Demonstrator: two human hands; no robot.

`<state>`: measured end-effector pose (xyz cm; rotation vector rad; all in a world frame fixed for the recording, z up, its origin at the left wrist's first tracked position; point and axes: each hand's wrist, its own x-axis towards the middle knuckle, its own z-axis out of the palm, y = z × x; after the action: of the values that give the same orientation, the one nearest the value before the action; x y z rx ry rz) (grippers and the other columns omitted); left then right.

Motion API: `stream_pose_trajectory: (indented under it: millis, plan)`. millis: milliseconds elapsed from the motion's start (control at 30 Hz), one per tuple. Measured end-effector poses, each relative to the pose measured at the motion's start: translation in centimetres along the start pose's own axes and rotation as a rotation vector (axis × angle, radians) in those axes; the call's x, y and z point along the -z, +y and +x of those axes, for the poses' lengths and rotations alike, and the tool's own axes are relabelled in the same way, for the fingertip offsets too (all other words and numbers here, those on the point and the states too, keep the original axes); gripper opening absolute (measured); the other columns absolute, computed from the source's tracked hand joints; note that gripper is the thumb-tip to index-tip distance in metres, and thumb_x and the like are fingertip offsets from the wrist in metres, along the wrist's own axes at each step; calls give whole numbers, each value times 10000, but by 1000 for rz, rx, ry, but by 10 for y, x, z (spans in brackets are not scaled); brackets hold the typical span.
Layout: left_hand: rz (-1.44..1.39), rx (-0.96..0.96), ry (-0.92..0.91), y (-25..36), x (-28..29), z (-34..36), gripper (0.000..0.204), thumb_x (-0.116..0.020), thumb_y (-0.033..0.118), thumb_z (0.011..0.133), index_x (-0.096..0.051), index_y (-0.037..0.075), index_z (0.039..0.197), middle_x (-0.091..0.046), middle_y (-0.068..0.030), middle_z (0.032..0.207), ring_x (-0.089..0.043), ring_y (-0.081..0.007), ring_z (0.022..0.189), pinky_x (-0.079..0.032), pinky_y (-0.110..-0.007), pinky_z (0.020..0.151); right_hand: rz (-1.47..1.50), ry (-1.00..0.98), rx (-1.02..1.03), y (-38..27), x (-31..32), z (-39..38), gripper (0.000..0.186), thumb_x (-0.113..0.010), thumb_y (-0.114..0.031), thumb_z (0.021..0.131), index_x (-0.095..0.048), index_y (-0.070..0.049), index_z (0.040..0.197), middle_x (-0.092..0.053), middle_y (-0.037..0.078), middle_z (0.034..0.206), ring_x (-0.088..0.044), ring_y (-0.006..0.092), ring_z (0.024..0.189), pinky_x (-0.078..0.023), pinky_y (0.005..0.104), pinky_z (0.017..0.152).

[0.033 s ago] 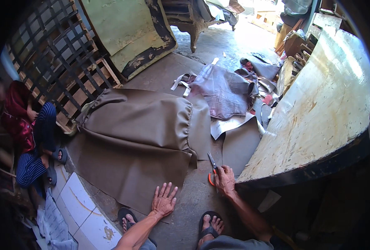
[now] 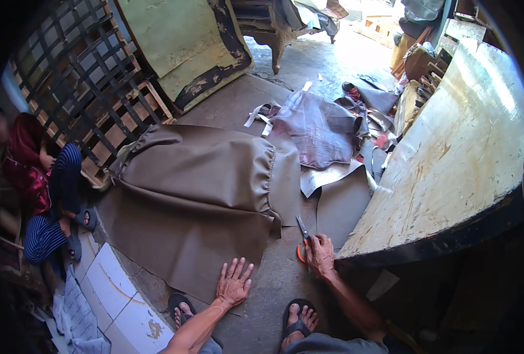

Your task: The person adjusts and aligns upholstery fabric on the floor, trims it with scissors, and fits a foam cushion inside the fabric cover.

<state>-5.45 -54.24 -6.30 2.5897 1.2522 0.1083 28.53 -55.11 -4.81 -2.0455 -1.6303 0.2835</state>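
A large sheet of brown leather-like upholstery material [image 2: 179, 236] lies spread on the floor in front of me. On top of it rests a sewn cover of the same brown material [image 2: 209, 168], with a gathered seam along its right side. My left hand [image 2: 233, 289] lies flat on the sheet's near right corner, fingers spread. To the right, my right hand [image 2: 320, 255] is low over the floor, its fingers curled around the scissors [image 2: 304, 237]. One orange handle loop shows beside the hand; the other is hidden under the fingers. The blades point away from me, slightly parted.
Brown offcuts [image 2: 341, 206] and a purplish sheet [image 2: 315, 130] lie at the right, beside a scrap pile [image 2: 368, 112]. A curved worn board [image 2: 439, 159] borders the right. A webbed wooden frame [image 2: 85, 76] and padded panel [image 2: 185, 53] lean behind. Another person [image 2: 35, 165] sits at left.
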Motion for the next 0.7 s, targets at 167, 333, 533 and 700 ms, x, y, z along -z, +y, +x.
stream_pose_trajectory:
  millis: [167,333,533,700]
  plan:
    - [-23,17,-17,0,2,0,578,-452,376,985,-396,250,1546,-271,-86,1645,-202,-294,1527,-115,-544,1230,-8,24,5,-5,0,2,380,-672,-175,835,-611,-76,1196,-555,155,1177,-531,364,1081,-448,483,907]
    - [-3,10,4,1,1,3,578,-487,351,965,-423,240,1529,-296,-96,1632,-237,-307,1514,-135,-546,1224,-13,42,7,-3,-2,3,359,-683,-176,829,-615,-79,1169,-555,154,1159,-533,360,1060,-448,480,888]
    - [-15,13,-7,-2,0,-2,593,-488,359,957,-408,258,1536,-292,-82,1636,-232,-296,1517,-135,-549,1221,15,31,2,-7,1,3,394,-690,-160,830,-591,-79,1203,-539,175,1191,-537,380,1057,-456,487,907]
    - [-3,7,-7,0,-1,2,601,-495,357,950,-407,257,1536,-290,-86,1636,-227,-305,1517,-134,-553,1218,13,39,-5,-3,-1,2,379,-692,-161,811,-620,-81,1174,-558,139,1165,-540,352,1057,-450,472,887]
